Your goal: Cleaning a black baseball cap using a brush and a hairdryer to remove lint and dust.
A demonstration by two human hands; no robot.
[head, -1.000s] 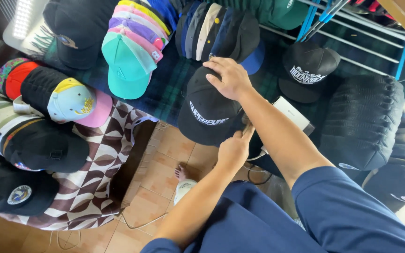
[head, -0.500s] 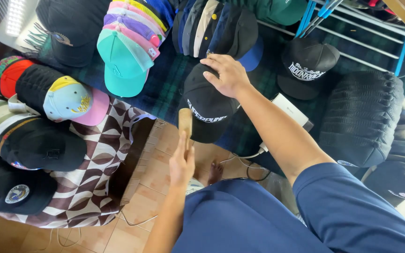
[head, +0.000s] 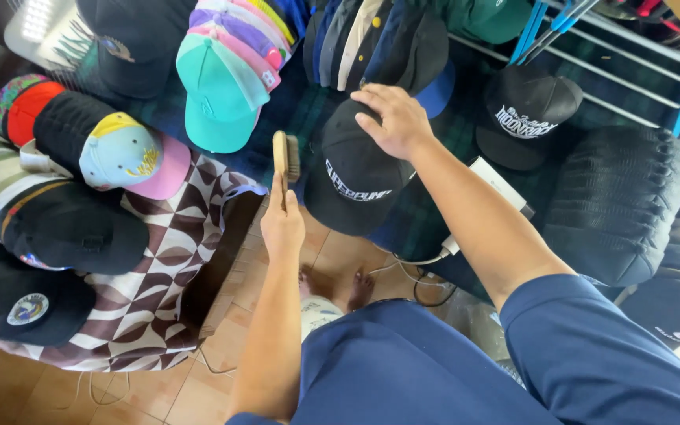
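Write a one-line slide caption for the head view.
Left hand raises a wooden brush beside a black cap steadied by the right hand.

A teal cap [head: 218, 90] tops a stack of pastel caps [head: 242, 31] at the upper middle. Left of the teal cap lies a light-blue cap with a pink brim [head: 127, 157]; below that, black caps [head: 72, 228] rest on a brown-and-white patterned cloth [head: 171, 267]. Far right of the teal cap sit a black cap with white lettering [head: 525, 118] and a dark quilted cushion [head: 619, 205].
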